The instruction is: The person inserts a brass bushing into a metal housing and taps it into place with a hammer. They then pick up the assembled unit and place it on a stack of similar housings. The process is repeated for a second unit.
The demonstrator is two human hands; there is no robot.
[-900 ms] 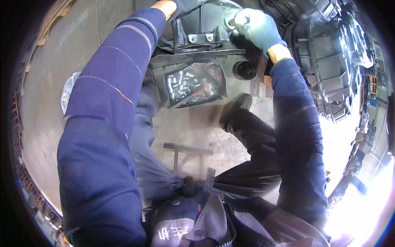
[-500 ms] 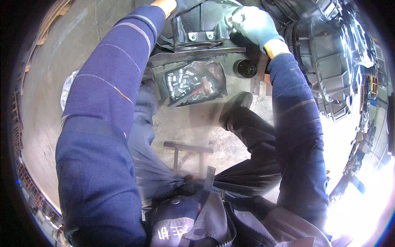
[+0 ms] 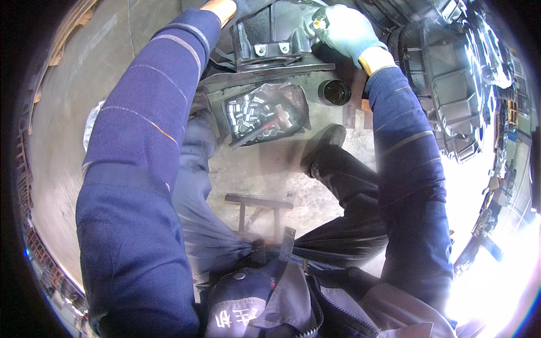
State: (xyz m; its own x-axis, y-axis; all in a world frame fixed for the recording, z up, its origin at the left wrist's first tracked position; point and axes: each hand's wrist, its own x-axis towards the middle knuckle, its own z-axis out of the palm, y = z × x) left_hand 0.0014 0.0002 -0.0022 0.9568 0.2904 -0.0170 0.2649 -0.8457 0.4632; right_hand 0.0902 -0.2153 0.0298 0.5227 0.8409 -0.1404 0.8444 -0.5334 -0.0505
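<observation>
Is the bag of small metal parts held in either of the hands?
No: the clear bag of metal parts lies below the dark metal housing, where the gloved right hand rests.

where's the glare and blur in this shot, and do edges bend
Head view: strong white glare washes out the lower right; the concrete floor curves toward the rim; the right hand on the dark metal housing is fairly sharp; the jacket nearest the lens is soft.

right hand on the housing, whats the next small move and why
Probably keep seating the small brass-coloured part that the gloved right hand pinches at the top edge of the dark metal housing. The fingertips sit right against the casting, so the part looks not yet let go. The left hand reaches to the housing's far side, mostly cut off by the frame, likely steadying it.
</observation>
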